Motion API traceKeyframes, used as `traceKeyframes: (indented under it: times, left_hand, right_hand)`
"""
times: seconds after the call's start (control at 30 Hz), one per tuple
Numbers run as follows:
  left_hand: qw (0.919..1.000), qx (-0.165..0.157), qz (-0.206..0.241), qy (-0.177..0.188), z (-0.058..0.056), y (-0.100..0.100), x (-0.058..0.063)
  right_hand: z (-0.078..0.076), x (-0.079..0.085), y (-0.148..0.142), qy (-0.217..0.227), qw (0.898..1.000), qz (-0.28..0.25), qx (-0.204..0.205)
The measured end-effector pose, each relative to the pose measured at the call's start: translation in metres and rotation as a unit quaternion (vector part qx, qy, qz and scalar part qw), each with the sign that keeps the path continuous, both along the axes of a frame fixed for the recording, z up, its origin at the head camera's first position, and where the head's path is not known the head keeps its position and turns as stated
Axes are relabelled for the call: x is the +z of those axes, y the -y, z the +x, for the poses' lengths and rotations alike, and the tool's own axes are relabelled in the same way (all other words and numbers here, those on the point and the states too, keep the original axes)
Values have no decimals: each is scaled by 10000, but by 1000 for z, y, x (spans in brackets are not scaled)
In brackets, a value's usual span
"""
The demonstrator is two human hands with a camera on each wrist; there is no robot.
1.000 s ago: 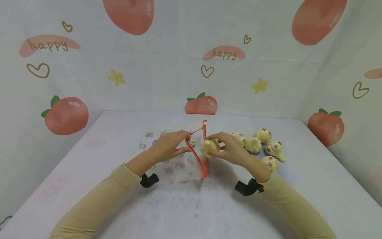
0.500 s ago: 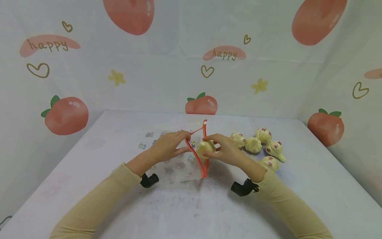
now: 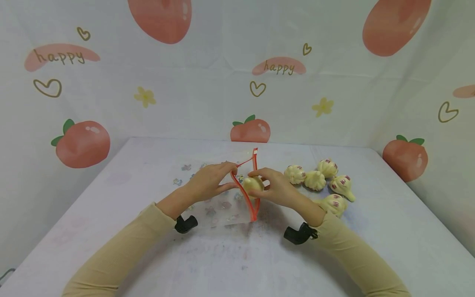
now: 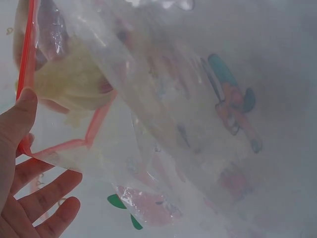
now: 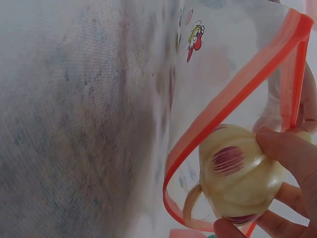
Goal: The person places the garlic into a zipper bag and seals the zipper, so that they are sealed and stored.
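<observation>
A clear zip bag (image 3: 222,206) with a red-edged mouth and printed figures lies on its side, its mouth spread toward the right. My left hand (image 3: 209,181) pinches one red edge of it between thumb and finger; the other fingers are spread below the edge in the left wrist view. In my right hand (image 3: 276,187) is a cream garlic bulb (image 5: 242,171) with purple patches, gripped by thumb and fingers. The bulb is at the bag's mouth, between the two red edges, and shows through the film in the left wrist view.
Several more garlic bulbs (image 3: 315,180) lie on the white table right of my right hand. One bulb (image 3: 334,203) is partly behind my right wrist. A white cloth printed with fruit (image 3: 250,130) hangs behind the table.
My right hand has moved left, carrying the garlic bulb from the bag's right edge in between the red edges. My left hand stays in place on the bag.
</observation>
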State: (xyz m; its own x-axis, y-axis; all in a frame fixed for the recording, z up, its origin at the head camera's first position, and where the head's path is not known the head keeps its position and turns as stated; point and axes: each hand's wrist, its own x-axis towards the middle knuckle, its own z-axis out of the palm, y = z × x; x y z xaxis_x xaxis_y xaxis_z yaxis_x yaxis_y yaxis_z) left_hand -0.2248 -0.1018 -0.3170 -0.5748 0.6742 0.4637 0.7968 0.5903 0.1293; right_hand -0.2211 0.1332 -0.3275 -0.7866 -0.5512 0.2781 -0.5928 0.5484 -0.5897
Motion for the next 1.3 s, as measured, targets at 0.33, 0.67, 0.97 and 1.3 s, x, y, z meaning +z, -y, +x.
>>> traceKeyframes:
  times: [0.33,0.67,0.97,1.3]
  left_hand:
    - [10000,-81,32,-30,0,0,3]
    - [9998,-147,136,-33,-1,0,6]
    - [9997,-93,206,28,1,0,10]
    - [9993,-104,345,32,2,0,12]
  right_hand:
    - [0,-1,3,252,9996,-52,100]
    - [1,-1,5,53,9998,67,168]
    - [0,0,8,356,9992,117,126]
    - [-1,-3,10,330,9994,37,107]
